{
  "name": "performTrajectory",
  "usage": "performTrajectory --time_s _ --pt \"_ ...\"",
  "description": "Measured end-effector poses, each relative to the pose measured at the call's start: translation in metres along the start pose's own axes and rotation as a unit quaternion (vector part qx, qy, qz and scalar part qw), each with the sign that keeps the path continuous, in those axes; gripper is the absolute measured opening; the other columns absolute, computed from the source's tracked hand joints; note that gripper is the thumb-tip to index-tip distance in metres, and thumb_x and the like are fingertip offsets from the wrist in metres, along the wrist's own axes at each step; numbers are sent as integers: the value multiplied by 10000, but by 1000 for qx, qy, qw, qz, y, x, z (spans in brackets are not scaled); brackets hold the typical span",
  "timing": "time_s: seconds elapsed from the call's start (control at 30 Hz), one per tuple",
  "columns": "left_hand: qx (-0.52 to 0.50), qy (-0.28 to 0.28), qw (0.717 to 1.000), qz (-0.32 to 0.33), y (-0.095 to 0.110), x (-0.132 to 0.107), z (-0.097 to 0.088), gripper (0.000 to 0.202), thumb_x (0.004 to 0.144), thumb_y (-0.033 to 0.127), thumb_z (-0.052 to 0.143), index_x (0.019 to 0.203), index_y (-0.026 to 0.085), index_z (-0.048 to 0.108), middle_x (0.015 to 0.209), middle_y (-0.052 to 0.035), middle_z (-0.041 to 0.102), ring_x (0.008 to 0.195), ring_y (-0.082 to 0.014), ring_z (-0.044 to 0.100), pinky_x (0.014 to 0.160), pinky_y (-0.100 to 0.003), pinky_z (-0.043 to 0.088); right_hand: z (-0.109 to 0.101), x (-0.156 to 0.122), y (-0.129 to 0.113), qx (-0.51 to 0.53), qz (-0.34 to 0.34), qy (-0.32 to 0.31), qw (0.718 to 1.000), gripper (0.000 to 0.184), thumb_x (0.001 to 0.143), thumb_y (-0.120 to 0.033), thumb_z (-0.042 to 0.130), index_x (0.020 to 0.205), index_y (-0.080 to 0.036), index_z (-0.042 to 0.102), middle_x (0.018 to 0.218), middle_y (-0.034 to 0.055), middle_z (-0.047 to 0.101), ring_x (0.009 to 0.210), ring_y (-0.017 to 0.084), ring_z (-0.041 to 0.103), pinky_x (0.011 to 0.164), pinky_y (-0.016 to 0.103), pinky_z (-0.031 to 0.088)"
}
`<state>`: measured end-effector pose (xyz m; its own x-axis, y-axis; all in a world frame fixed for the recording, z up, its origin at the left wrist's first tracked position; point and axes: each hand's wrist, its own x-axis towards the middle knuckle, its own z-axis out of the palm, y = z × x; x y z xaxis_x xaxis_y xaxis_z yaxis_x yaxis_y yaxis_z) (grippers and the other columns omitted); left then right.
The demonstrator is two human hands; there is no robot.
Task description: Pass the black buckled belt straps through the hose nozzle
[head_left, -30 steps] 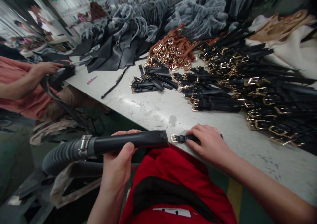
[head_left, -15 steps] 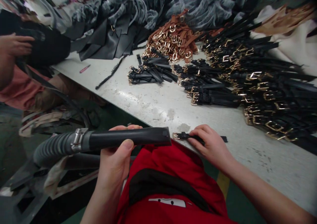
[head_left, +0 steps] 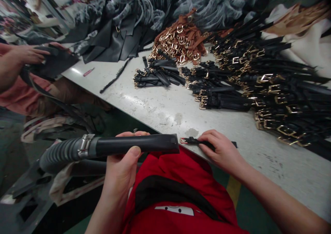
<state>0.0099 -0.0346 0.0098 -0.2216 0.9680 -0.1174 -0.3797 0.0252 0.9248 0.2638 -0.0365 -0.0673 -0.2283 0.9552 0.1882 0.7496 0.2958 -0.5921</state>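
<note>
Far L, a co-worker's hand (head_left: 33, 54) is on a dark sheet (head_left: 58, 64) at the tabletop (head_left: 165, 115) edge. Below that, in the foreground, a ribbed grey hose (head_left: 57, 156) runs R to a metal clamp (head_left: 84, 146), which joins it to a smooth black tube (head_left: 152, 144). Up on the tabletop: a small pink stick (head_left: 88, 71), then black leather pcs (head_left: 111, 47) & a thin dark strip (head_left: 115, 76) lying at a slant.

The left hand (head_left: 124, 166) has its grip wrapped round the tube, thumb on the near side, tube approx. level & pointing R. Its flat mouth is just beside the buckle of a short black strap (head_left: 192, 141) (can't tell if they touch). The strap lies at the tabletop's near edge, above red clothing (head_left: 178, 173), buckle end L. Right hand (head_left: 219, 147) has its grip on the strap's middle, thumb & fingers closed there; the far tip pokes out past the knuckles.

Behind, L to R: small black strap bundles (head_left: 152, 79), a heap of brown straps (head_left: 181, 42) w/ gold-coloured rings, wrapped grey coils (head_left: 207, 9), then a big pile of black buckled straps (head_left: 289, 103), w/ pale cloth (head_left: 314, 42) at far R.
</note>
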Motion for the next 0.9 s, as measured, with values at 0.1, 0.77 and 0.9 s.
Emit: performTrajectory --time_s 0.1,0.77,0.9 --pt "6 6 1000 1 -1 -1 -1 315 577 219 773 846 210 609 840 -22 715 852 -215 671 798 -383 539 0 0 0 -1 9 10 1000 106 816 -258 531 845 -194 611 861 65 609 825 189 573 737 343 471" --pt "2 5 1000 -25 -1 -5 7 346 556 224 775 838 210 575 824 -13 705 851 -216 663 824 -426 522 -3 0 -1 26 19 -7 999 117 824 -248 516 836 -196 621 871 60 596 838 176 568 757 332 467" --pt "9 -17 999 -29 -1 -6 4 315 588 219 757 846 213 575 850 -9 701 870 -211 658 843 -422 517 -3 -1 -2 17 11 1 1000 133 806 -208 494 868 -201 612 895 64 609 852 184 577 763 346 473"
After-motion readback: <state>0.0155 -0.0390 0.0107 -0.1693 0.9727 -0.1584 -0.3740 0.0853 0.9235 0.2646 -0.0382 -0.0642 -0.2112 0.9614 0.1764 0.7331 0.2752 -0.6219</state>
